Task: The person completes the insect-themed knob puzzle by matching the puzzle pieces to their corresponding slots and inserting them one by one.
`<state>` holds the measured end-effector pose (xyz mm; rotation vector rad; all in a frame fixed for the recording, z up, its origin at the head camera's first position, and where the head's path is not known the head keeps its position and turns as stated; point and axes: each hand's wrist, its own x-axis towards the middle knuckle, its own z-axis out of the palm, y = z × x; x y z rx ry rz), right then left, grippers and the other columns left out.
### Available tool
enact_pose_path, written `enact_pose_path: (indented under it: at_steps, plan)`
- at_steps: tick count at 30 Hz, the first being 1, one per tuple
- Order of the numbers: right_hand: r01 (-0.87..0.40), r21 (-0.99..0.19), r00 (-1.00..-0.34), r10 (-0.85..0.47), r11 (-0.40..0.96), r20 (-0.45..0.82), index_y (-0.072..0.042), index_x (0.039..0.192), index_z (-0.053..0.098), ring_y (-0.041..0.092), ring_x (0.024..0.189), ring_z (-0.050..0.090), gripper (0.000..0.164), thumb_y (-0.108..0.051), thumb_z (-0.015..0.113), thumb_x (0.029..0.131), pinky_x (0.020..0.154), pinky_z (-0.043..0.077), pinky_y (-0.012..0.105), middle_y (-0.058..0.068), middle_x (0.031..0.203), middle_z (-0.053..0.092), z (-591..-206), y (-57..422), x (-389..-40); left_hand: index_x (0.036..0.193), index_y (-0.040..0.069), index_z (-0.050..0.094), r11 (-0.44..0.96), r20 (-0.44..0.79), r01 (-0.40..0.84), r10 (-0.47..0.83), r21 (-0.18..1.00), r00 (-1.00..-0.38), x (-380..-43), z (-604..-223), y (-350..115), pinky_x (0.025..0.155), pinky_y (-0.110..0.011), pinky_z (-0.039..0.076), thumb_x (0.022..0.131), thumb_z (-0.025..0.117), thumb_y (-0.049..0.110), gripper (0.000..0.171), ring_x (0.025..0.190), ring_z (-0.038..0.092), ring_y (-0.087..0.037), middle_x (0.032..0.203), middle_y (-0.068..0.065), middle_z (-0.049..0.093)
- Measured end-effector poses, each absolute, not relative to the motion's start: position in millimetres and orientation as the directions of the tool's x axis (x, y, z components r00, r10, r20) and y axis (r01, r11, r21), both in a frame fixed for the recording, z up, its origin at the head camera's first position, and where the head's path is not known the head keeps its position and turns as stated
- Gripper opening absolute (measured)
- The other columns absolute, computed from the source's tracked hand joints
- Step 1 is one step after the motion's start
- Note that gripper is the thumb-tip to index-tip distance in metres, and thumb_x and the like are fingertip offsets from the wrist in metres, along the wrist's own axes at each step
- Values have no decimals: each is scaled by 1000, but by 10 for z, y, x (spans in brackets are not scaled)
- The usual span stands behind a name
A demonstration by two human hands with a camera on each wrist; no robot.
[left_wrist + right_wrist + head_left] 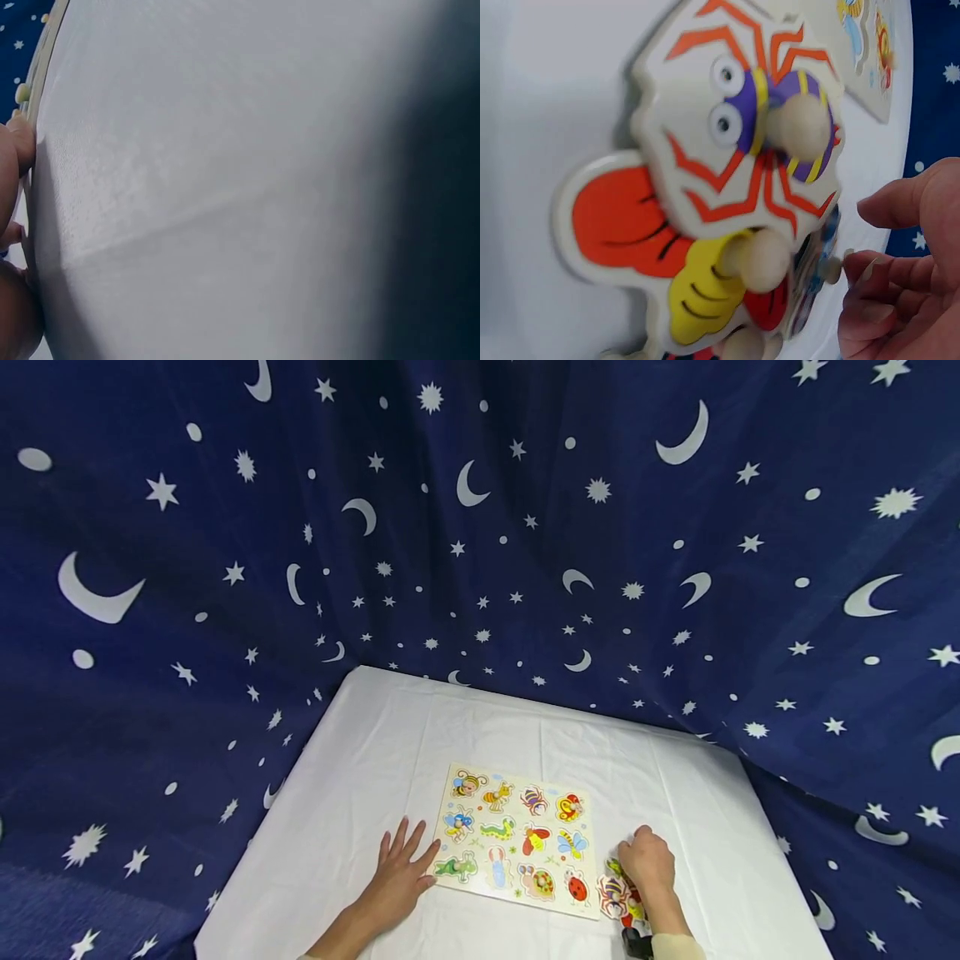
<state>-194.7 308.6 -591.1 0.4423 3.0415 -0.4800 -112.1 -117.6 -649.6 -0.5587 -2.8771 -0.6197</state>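
Note:
A wooden insect puzzle board [517, 842] lies on the white cloth. My left hand [397, 872] is spread flat at its left edge, with fingertips touching the edge near the green grasshopper. In the left wrist view only some of its fingers [22, 146] show at the border. My right hand [647, 860] is over a pile of knobbed puzzle pieces to the board's right. On top lies a spider piece [705, 172], overlapping a red-winged yellow insect piece [622, 225]. The right thumb and bent fingers stand apart beside a small wooden knob [829, 270]; nothing shows between them.
A white cloth [480, 727] covers the table. Dark blue curtains [450, 485] with moons and stars surround it on the far side and both flanks. Under my right wrist is a black device [636, 943].

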Motion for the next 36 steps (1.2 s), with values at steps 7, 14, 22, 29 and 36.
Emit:
enact_pose_path:
  at_steps: [7, 14, 22, 29, 36]
  plan:
    - [302, -257, -953, 283, 918, -108, 7, 89, 58, 31, 64, 55, 26, -17, 57, 78, 58, 44, 47, 23, 78, 59, -5869, 3121, -1914, 131, 18, 53, 842, 242, 388, 315, 374, -918, -1132, -6469, -1158, 103, -65, 14, 85, 61, 36, 50, 138, 16, -46, 148, -18, 31]
    - [388, -199, -913, 346, 900, -217, 6, 93, 57, 29, 62, 55, 35, -28, 56, 84, 51, 43, 42, 21, 74, 59, -5818, 3155, -1882, 131, 18, 53, 849, 201, 361, 305, 385, -931, -1159, -6437, -1132, 102, -66, 14, 83, 63, 36, 52, 138, 15, -46, 148, -18, 31]
    - [373, -329, -924, 317, 868, -212, 3, 91, 55, 27, 62, 54, 24, -17, 55, 79, 47, 41, 32, 20, 78, 60, -5838, 3199, -1834, 130, 17, 54, 853, 217, 356, 292, 382, -931, -1154, -6407, -1141, 101, -67, 16, 82, 64, 34, 52, 137, 17, -46, 147, -18, 32]
    - [336, -355, -942, 304, 873, -144, -2, 81, 56, 24, 60, 52, 11, -12, 53, 76, 46, 36, 30, 14, 72, 59, -5855, 3182, -1845, 131, 18, 53, 852, 197, 348, 292, 391, -936, -1153, -6449, -1130, 101, -68, 15, 82, 64, 34, 52, 138, 15, -45, 147, -19, 31]
    - [256, -393, -956, 291, 883, 33, -6, 83, 60, 22, 61, 51, 9, -14, 57, 80, 51, 35, 30, 6, 68, 58, -5846, 3085, -1940, 131, 19, 52, 857, 173, 339, 293, 388, -940, -1138, -6449, -1123, 102, -67, 13, 84, 62, 35, 51, 139, 13, -44, 148, -18, 30]
